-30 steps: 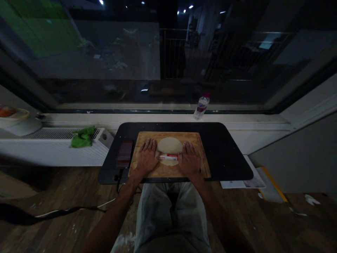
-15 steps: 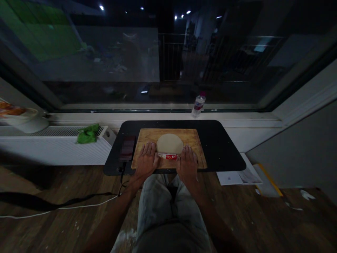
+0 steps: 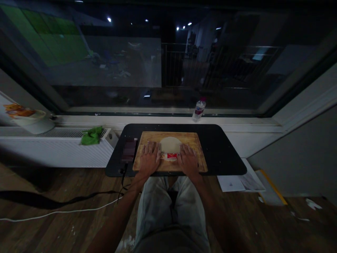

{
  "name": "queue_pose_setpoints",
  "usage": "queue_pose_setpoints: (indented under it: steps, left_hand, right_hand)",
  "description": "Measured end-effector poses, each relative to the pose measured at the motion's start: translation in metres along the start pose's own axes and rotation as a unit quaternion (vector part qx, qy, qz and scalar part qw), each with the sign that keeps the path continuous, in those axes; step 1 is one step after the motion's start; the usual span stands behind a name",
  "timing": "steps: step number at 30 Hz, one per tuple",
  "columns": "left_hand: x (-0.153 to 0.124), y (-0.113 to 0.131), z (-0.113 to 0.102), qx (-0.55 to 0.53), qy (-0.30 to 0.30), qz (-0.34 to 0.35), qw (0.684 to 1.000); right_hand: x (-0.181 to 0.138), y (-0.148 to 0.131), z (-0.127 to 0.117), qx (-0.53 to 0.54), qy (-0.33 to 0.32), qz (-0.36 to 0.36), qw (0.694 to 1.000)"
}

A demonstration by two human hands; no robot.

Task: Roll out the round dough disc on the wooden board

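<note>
A: Taking the wooden board (image 3: 196, 165) as the reference: nearest, at its near edge, are the 2 hands. The left hand (image 3: 149, 159) lies flat, fingers spread, on the left end of a red-and-white roller (image 3: 171, 156). The right hand (image 3: 187, 160) does the same on the right end. Neither is closed round it; both palms press down.

B: And the dough?

A: The pale dough disc (image 3: 170, 144) sits at the middle of the board, and the roller lies across its near edge, between the hands.

B: What could go wrong?

A: I'd judge 3 risks. With open palms and no grip, uneven pressure could skew the roller so the disc thins on 1 side. The dough could stick to the roller and tear or fold, since I can't tell whether there is flour on it. And a hard push could slide the board on the black counter (image 3: 226, 154) beneath it.

B: Anything beside the board?

A: Just left of it lies a dark flat object (image 3: 129, 153), blurred, close enough for the left hand to knock. Further left, a green cloth (image 3: 91, 136) on the radiator (image 3: 52, 147). Beyond the board's far edge, a water bottle (image 3: 199, 109) stands on the window sill, well apart.
</note>
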State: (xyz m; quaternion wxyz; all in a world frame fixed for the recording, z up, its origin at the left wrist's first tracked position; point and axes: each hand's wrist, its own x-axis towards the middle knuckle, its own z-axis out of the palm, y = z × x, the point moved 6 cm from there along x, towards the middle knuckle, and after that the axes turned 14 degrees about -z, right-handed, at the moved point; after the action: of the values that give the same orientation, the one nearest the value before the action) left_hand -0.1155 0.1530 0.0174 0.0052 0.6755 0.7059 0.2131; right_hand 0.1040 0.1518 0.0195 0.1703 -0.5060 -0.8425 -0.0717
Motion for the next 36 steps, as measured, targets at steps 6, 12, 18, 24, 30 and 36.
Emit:
queue_pose_setpoints:
  steps: [6,12,18,24,30,36]
  left_hand:
    - [0.024,0.003,0.006,0.016,0.013,-0.003,1.000]
    - [0.056,0.006,0.013,0.006,0.017,0.001,1.000]
    - [0.082,0.008,0.025,-0.006,0.006,0.031,0.999]
    - [0.061,0.004,0.032,0.002,-0.026,0.050,0.998]
    - [0.027,0.005,0.018,0.015,-0.051,0.049,0.997]
    - [0.003,0.006,0.006,0.006,-0.053,0.047,0.997]
  right_hand:
    - [0.019,0.007,0.001,0.003,0.012,0.022,1.000]
    - [0.045,0.018,0.001,-0.006,0.009,0.013,1.000]
    - [0.068,0.031,0.009,-0.020,-0.004,0.016,1.000]
    - [0.049,0.023,0.019,0.000,-0.002,0.029,1.000]
    - [0.022,0.001,0.007,0.001,0.021,0.054,0.998]
    - [0.004,-0.013,0.001,0.026,0.019,0.065,0.997]
